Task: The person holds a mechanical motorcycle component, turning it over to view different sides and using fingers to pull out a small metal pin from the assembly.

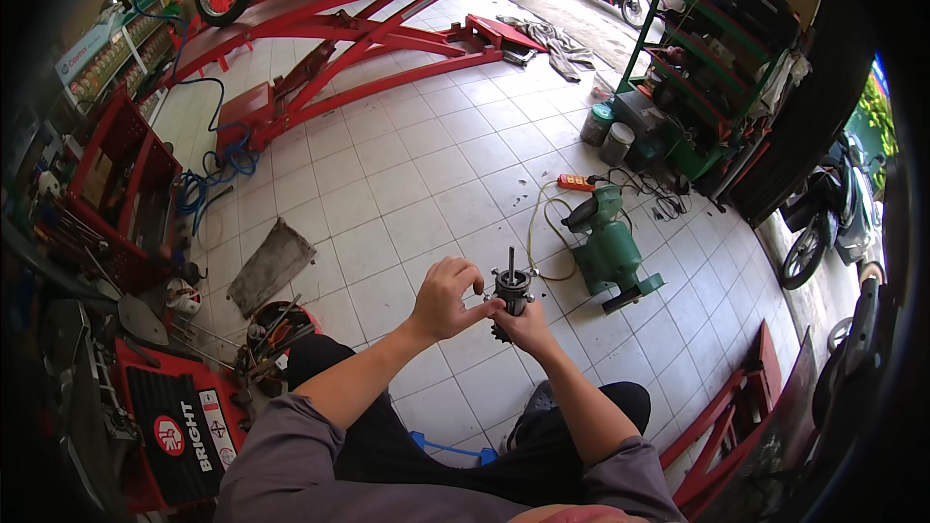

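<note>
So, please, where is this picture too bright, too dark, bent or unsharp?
Head view, top: the street washes out, and glare whitens floor tiles beside the red lift. Head view, rim: corners go black, edges bend. Head view, near centre: the metal part looks fairly sharp.

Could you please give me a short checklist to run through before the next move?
1. Right hand gripping the metal part: ok.
2. Left hand touching the metal part: cannot tell; its thumb reaches close beside it.
3. Green grinder apart from both hands: ok, on the floor to the right.
4. Surroundings of the grinder uncluttered: not ok; a red power strip lies beyond it.
</note>
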Demonstrator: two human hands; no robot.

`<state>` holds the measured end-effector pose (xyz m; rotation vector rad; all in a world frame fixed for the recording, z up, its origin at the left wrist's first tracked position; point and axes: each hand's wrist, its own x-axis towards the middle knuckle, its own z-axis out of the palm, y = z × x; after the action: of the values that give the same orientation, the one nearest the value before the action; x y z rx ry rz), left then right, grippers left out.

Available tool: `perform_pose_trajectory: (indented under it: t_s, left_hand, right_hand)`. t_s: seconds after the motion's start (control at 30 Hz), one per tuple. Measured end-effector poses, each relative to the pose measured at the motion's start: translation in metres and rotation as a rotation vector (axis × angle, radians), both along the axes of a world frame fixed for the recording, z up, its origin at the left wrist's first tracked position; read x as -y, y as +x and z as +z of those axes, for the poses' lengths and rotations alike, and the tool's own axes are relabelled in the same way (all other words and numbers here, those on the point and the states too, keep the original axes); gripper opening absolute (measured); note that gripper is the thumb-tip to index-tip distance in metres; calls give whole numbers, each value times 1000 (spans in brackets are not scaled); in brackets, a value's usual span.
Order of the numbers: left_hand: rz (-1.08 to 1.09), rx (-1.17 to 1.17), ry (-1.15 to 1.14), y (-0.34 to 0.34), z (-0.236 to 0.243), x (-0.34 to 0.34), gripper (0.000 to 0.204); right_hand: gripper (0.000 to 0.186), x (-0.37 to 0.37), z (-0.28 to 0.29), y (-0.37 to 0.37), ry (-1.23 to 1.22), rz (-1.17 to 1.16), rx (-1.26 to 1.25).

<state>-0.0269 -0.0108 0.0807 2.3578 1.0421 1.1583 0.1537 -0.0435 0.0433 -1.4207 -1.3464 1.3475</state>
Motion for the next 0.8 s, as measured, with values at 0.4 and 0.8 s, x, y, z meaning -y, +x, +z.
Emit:
perform_pose_trajectory:
  t_s: [0.4, 0.8]
  left_hand:
    - [-57, -128, -95, 10, -17, 3, 25]
    - [-48, 75, -343, 21, -24, 9, 30]
  right_hand:
    - [42, 0, 10, -2, 17, -152, 305]
    - [42, 2, 21, -6, 6, -213, 410]
